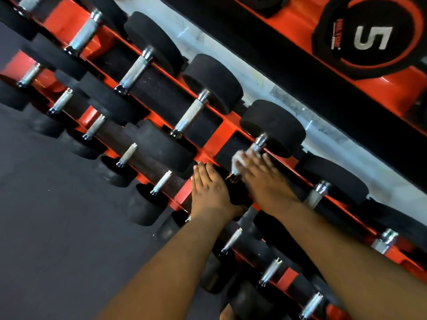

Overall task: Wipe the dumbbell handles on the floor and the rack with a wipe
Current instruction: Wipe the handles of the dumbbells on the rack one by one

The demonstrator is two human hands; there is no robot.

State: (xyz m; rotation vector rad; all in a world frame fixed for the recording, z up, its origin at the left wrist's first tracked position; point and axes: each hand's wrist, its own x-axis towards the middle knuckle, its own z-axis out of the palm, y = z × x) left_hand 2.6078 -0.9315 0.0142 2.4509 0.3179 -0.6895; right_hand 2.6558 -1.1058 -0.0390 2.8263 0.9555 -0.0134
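Fingers (263,161) of my right hand (261,179) lay nearly straight and close together, pressing a white wipe (239,159) down onto the knurled handle (255,147) of one dumbbell on the upper tier of the red rack (215,144). I could not tell whether the thumb curled under the wipe; only the flat fingers over it showed. The wipe peeked out at about ten o'clock from my knuckles, bunched between palm and metal, and the bare stretch of handle ran on toward one o'clock, up to the black rubber head (273,127).

My left hand (211,192) rested flat, fingers extended and touching each other, on the near black head of that same dumbbell, just beside the right hand at its nine o'clock. It gripped nothing.

The rack held two sloping rows. The upper row carried larger dumbbells with steel handles (136,71) running off toward ten o'clock; the lower row, toward seven o'clock from it, carried smaller ones (128,154). More handles (270,271) sat under my right forearm toward five o'clock.

Dark rubber floor (57,215) filled the eight o'clock side. At one o'clock, well apart from my hands, a black-and-red weight marked 5 (372,38) sat beyond a pale strip of flooring (265,88).
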